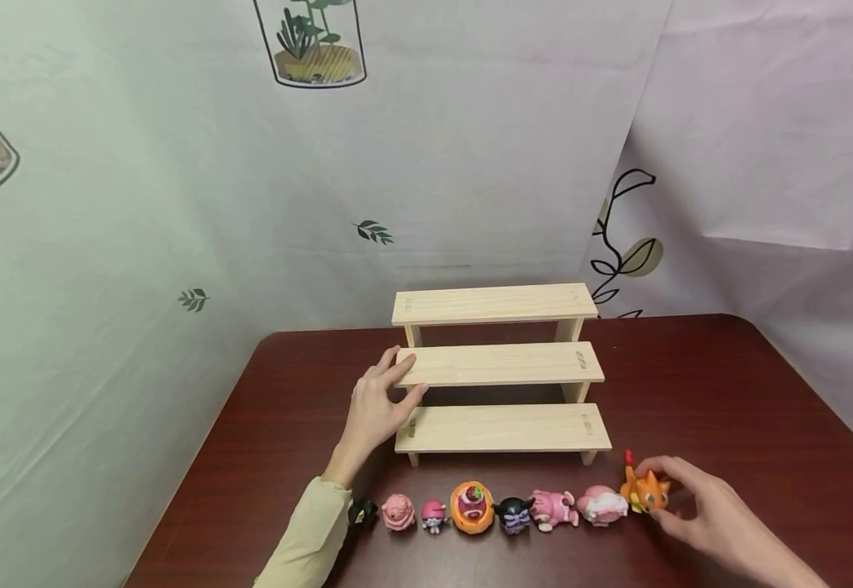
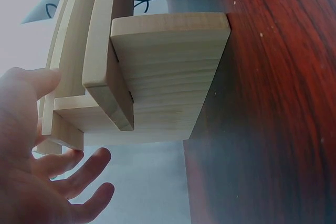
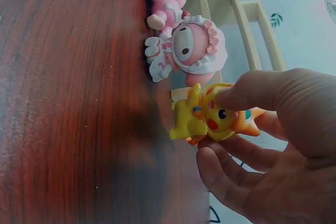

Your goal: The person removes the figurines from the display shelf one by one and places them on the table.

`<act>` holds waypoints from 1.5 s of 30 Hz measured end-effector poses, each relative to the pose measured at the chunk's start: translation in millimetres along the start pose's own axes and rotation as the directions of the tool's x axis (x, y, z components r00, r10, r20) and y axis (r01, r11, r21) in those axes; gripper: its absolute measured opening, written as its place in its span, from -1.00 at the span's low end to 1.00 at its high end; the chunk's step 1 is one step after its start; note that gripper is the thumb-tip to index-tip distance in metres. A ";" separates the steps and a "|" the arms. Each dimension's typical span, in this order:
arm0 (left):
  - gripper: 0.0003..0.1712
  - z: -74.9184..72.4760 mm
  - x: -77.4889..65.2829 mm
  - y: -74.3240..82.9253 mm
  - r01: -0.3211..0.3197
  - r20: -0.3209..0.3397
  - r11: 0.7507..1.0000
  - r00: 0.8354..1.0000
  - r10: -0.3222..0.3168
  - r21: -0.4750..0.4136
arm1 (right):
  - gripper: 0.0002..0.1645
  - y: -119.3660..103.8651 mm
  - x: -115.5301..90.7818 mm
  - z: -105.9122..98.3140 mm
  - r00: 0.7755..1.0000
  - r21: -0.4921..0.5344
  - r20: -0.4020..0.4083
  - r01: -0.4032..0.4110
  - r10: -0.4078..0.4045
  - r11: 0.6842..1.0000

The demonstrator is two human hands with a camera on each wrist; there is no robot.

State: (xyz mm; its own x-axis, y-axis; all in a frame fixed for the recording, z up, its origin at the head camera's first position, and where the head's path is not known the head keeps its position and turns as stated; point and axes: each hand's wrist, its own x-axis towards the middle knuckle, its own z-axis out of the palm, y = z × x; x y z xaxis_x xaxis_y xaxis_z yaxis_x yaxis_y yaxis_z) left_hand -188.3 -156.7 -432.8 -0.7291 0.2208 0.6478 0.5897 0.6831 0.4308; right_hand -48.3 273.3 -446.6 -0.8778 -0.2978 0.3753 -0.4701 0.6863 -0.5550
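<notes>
My left hand (image 1: 378,400) grips the left end of the middle step of a pale wooden three-step display stand (image 1: 500,363). In the left wrist view, the thumb lies along one edge of that board and the forefinger meets its other side, while the other fingers are loosely bent. At the right end of a row of toy figurines, my right hand (image 1: 706,510) pinches a yellow figurine in an orange hooded costume (image 3: 212,114) between thumb and fingers. Beside it stands a pink figurine with a white frilled bonnet (image 3: 197,45).
Left of it in the row are a pink figurine (image 1: 553,510), a black one (image 1: 515,514), a round orange one (image 1: 472,508), a small pink-capped one (image 1: 434,515) and another pink one (image 1: 398,513). A dark figurine (image 1: 362,512) is partly behind the left sleeve. The table (image 1: 728,392) is dark red-brown.
</notes>
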 end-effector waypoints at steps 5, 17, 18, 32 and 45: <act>-0.43 -0.5 -0.1 -0.3 0.004 0.007 1.000 1.000 -0.004 -0.003 | -0.35 1.3 -1.9 0.1 0.998 0.003 0.047 -0.037 0.037 0.999; -0.43 -0.7 -0.3 0.3 0.004 0.008 1.000 1.000 -0.004 -0.005 | -0.41 4.0 -4.8 -0.5 0.984 0.035 0.146 -0.110 0.103 0.993; -0.43 -0.7 -0.4 0.3 0.005 0.009 1.000 1.000 -0.005 -0.005 | -0.41 3.9 -4.8 -0.6 0.982 0.037 0.153 -0.118 0.111 0.992; -0.44 -0.3 -0.3 0.3 0.001 0.005 1.000 1.000 -0.001 0.003 | -0.42 3.4 -3.6 -1.2 0.966 0.033 0.206 -0.168 0.158 0.985; -0.43 -0.3 -0.6 1.2 0.017 0.006 1.000 1.000 -0.017 0.003 | -0.42 4.1 -1.7 -2.3 0.958 0.036 0.249 -0.158 0.145 0.987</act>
State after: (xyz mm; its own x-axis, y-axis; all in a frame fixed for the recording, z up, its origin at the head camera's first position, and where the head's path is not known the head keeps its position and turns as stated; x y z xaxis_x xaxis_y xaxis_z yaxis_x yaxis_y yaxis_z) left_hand -187.1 -156.2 -432.4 -0.7411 0.2130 0.6367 0.5760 0.6889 0.4401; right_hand -48.5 278.2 -447.8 -0.9316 -0.3511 0.0943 -0.3281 0.7003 -0.6340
